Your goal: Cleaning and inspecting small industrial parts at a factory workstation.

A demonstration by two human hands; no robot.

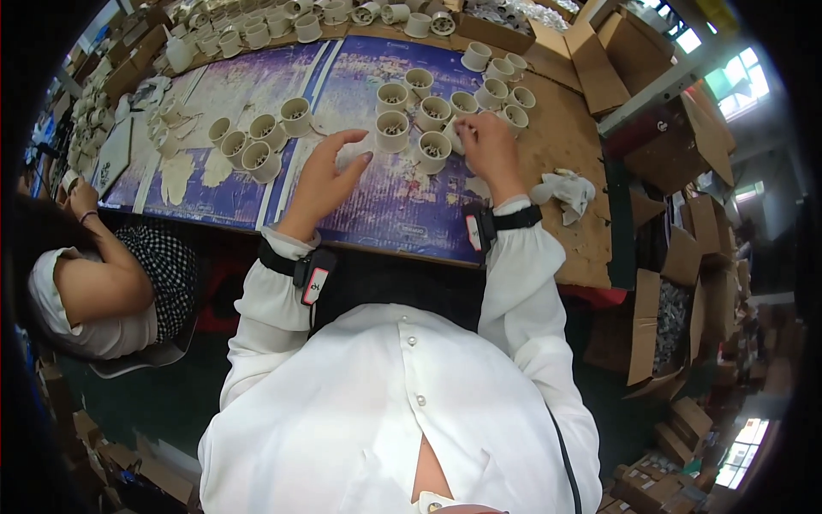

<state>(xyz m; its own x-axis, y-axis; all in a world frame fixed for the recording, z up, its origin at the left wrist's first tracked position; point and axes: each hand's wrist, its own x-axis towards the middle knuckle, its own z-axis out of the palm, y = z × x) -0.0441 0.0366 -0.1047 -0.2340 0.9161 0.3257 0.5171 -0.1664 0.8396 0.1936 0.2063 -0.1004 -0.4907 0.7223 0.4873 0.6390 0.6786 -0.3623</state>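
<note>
My left hand (328, 176) hovers over the blue printed board, thumb and forefinger spread apart. A pale patch shows between them; I cannot tell whether it is a thing or worn board. My right hand (488, 147) is closed, its fingertips pinching a pale cup-like part (455, 139), mostly hidden by the fingers. Right beside that stands an upright cream cup (434, 152) with small dark metal bits inside. Between my hands is another such cup (392, 132), with several more in a cluster behind it. To the left stands a smaller group of filled cups (260, 161).
Many cream cups (308, 27) line the table's far edge. A crumpled white cloth (565, 194) lies on the bare cardboard (548, 146) at right. Open cartons (672, 321) stand right of the table. A co-worker (103, 283) sits at left, beside a white squeeze bottle's row (178, 53).
</note>
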